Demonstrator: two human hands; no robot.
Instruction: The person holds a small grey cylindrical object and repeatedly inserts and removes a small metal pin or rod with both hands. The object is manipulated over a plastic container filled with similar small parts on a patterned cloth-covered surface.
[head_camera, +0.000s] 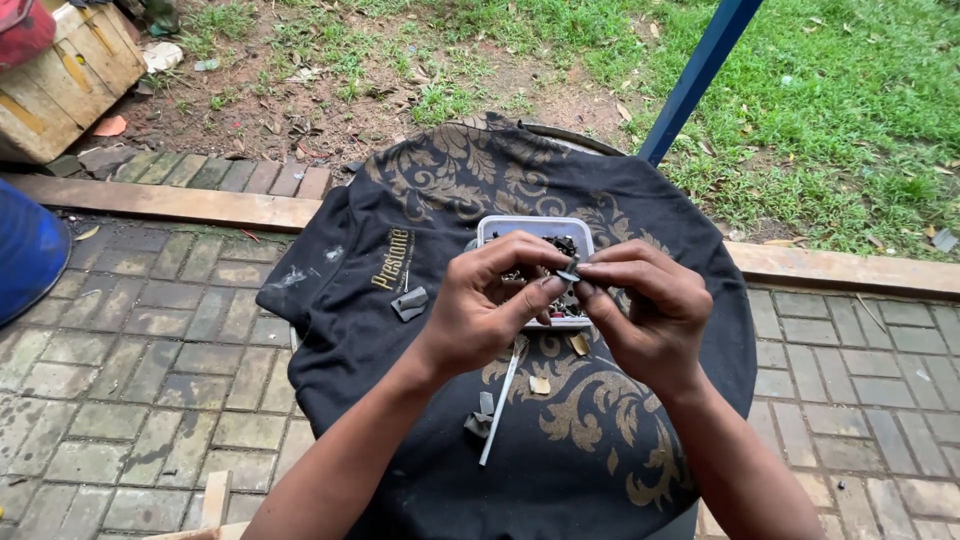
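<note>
Held part: a small dark grey metal piece (568, 272), thin and angular, pinched between the fingertips of both hands; finer detail is too small to tell.
Left hand (490, 300): thumb and forefinger closed on the held part, remaining fingers curled inward.
Right hand (645, 305): fingertips meeting those of the left hand, closed on the same part from the opposite side.
Container: a shallow rectangular white plastic tray (520, 228) directly behind and under the hands, holding a heap of small dark parts.
Work surface: a black fabric cloth with gold scroll print (450, 170), soft and creased, draped over a round support beneath both hands.
Loose items: a slim white stick (500, 405) lying below the left hand; a grey flat piece (409, 303) left of that hand; two small tan scraps (540, 385) below the hands.
Surroundings: grey brick paving (130, 350) to either side; a blue metal pole (700, 70) and grass (850, 100) beyond the hands.
</note>
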